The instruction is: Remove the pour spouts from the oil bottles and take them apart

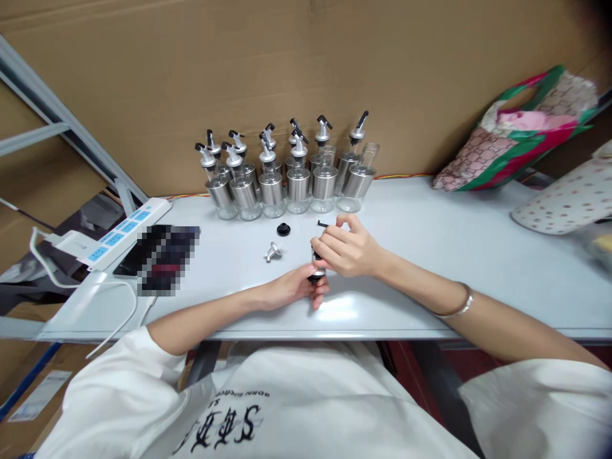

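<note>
Close above the table's front half, my left hand [291, 287] pinches a bottle pourer top [316, 276] with a silver body and black base. My right hand [351, 247] is closed over the upper part of the same pourer top, its fingers hiding most of it. Beyond my hands, a round black stopper [284, 229] and a silver spout piece [273, 252] lie on the table. A small black lever [322, 223] shows just past my right fingers; I cannot tell whether it lies loose. Several glass-and-steel bottles [271, 191] stand behind, most wearing pourers; two front-right bottles [359, 182] have bare necks.
On the left of the grey table [430, 255] are a white power strip [127, 233], a plugged-in charger with cable, and a blurred dark device [167, 261]. A patterned bag [516, 134] and a spotted white item [559, 197] sit at the right. Cardboard [306, 64] backs the table.
</note>
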A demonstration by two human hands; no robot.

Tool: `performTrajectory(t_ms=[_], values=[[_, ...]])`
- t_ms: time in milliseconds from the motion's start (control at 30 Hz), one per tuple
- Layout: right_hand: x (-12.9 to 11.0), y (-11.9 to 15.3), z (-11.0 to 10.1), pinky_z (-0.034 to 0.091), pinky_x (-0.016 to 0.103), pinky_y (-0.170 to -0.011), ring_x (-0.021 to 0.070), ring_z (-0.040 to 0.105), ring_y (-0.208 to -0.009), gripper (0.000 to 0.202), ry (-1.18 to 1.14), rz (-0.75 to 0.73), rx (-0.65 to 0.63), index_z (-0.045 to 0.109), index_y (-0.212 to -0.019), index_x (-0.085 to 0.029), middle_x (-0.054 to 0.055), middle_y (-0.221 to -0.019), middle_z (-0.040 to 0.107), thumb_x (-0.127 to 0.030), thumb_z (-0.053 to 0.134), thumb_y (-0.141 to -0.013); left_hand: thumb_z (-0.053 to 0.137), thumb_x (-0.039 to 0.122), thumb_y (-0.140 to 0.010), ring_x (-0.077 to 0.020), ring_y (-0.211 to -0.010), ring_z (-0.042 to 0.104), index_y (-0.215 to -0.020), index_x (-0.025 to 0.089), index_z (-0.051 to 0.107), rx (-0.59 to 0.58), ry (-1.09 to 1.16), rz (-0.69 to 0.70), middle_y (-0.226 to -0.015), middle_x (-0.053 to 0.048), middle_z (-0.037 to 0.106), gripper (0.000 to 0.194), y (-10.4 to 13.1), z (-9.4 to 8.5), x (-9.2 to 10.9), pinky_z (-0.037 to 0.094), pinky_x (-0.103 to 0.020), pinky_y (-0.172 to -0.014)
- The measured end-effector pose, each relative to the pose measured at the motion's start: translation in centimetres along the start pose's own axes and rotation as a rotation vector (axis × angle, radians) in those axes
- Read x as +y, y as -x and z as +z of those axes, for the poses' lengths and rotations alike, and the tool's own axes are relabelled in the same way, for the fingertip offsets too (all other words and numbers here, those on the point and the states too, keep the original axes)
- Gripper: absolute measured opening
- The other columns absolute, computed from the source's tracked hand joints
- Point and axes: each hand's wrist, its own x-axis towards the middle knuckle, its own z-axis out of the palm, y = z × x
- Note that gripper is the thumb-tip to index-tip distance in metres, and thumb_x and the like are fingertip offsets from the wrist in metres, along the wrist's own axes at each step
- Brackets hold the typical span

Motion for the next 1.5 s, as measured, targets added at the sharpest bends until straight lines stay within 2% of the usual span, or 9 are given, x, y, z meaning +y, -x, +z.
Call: performTrajectory(t_ms=[167, 333, 600, 767, 900, 1033, 1167, 1300, 1500], values=[[-0.1, 0.0, 0.0, 0.03, 0.035, -0.067, 0.0158, 0.038, -0.058, 0.048, -0.019, 0.005, -0.005, 0.058, -0.07, -0.017, 0.0, -0.055, 0.045, -0.03, 0.024, -0.1, 0.039, 0.043, -0.083, -0.0086, -0.053, 0.041, -0.075, 0.02, 0.032, 0.01, -0.009, -0.023, -0.068, 0.005, 0.036, 0.025, 0.1, 0.2, 0.3, 0.035, -0.027, -0.057], [-0.3, -0.1, 0.1, 0.032, 0.034, -0.066, 0.0161, 0.039, -0.058, 0.048, -0.085, 0.034, 0.015, 0.06, -0.076, -0.015, 0.001, -0.056, 0.047, -0.032, 0.021, -0.1, 0.036, 0.044, -0.084, -0.0086, -0.053, 0.04, -0.075, 0.02, 0.034, 0.014, -0.078, -0.017, -0.07, 0.004, 0.037, 0.026, 0.3, 0.1, 0.3, 0.034, -0.028, -0.059], [-1.0, 0.0, -0.3, 0.037, 0.034, -0.069, 0.0165, 0.051, -0.064, 0.043, -0.334, 0.108, 0.05, 0.059, -0.089, -0.014, 0.003, -0.063, 0.058, -0.046, 0.032, -0.097, 0.065, 0.04, -0.065, -0.0113, -0.057, 0.045, -0.073, 0.015, 0.047, 0.0, 0.004, 0.014, -0.064, 0.002, 0.044, 0.032, 0.5, -0.3, 1.0, 0.037, -0.027, -0.052], [-1.6, 0.0, -0.7, 0.038, 0.035, -0.073, 0.0162, 0.055, -0.068, 0.042, -0.393, 0.078, -0.02, 0.059, -0.089, -0.014, 0.003, -0.067, 0.062, -0.045, 0.033, -0.097, 0.067, 0.034, -0.063, -0.0082, -0.042, 0.041, -0.081, 0.014, 0.05, -0.084, -0.018, -0.017, -0.052, 0.005, 0.045, 0.032, 0.6, -0.7, 1.0, 0.029, -0.025, -0.043], [-1.2, 0.2, -0.9, 0.038, 0.034, -0.074, 0.0161, 0.055, -0.067, 0.039, -0.379, 0.111, -0.025, 0.058, -0.093, -0.013, 0.003, -0.067, 0.062, -0.045, 0.037, -0.096, 0.071, 0.033, -0.061, -0.0071, -0.05, 0.041, -0.081, 0.015, 0.047, -0.007, -0.047, 0.007, -0.059, 0.005, 0.046, 0.036, 0.8, -0.7, 1.0, 0.03, -0.024, -0.049], [-0.9, 0.2, -1.1, 0.035, 0.036, -0.075, 0.016, 0.054, -0.068, 0.039, -0.38, 0.158, -0.11, 0.058, -0.092, -0.015, 0.003, -0.071, 0.063, -0.05, 0.039, -0.093, 0.073, 0.038, -0.065, -0.007, -0.052, 0.038, -0.075, 0.016, 0.046, 0.073, -0.341, -0.046, -0.057, 0.007, 0.042, 0.036, 1.0, -0.4, 1.5, 0.029, -0.024, -0.053], [-1.3, -0.1, -1.3, 0.034, 0.035, -0.071, 0.0157, 0.047, -0.062, 0.043, -0.334, 0.133, -0.146, 0.055, -0.073, -0.017, 0.001, -0.062, 0.058, -0.053, 0.039, -0.09, 0.075, 0.044, -0.062, -0.0083, -0.057, 0.039, -0.069, 0.016, 0.045, 0.075, -0.531, -0.054, -0.061, 0.006, 0.043, 0.041, 1.2, 0.1, 1.9, 0.03, -0.024, -0.054], [-1.7, -0.2, -1.3, 0.032, 0.033, -0.065, 0.0155, 0.038, -0.056, 0.044, -0.263, 0.113, -0.145, 0.048, -0.061, -0.02, 0.001, -0.055, 0.049, -0.046, 0.033, -0.092, 0.072, 0.05, -0.065, -0.0083, -0.056, 0.036, -0.065, 0.016, 0.044, 0.02, -0.566, -0.062, -0.059, 0.006, 0.039, 0.044, 1.2, 0.2, 1.9, 0.028, -0.024, -0.054], [-1.9, 0.5, -0.5, 0.028, 0.03, -0.056, 0.0142, 0.034, -0.049, 0.04, -0.249, 0.123, -0.196, 0.048, -0.062, -0.019, 0.0, -0.051, 0.046, -0.035, 0.029, -0.093, 0.065, 0.06, -0.069, -0.0079, -0.057, 0.029, -0.07, 0.016, 0.047, -0.032, -0.518, -0.06, -0.062, 0.005, 0.035, 0.048, 1.0, -0.1, 1.8, 0.022, -0.024, -0.054]])
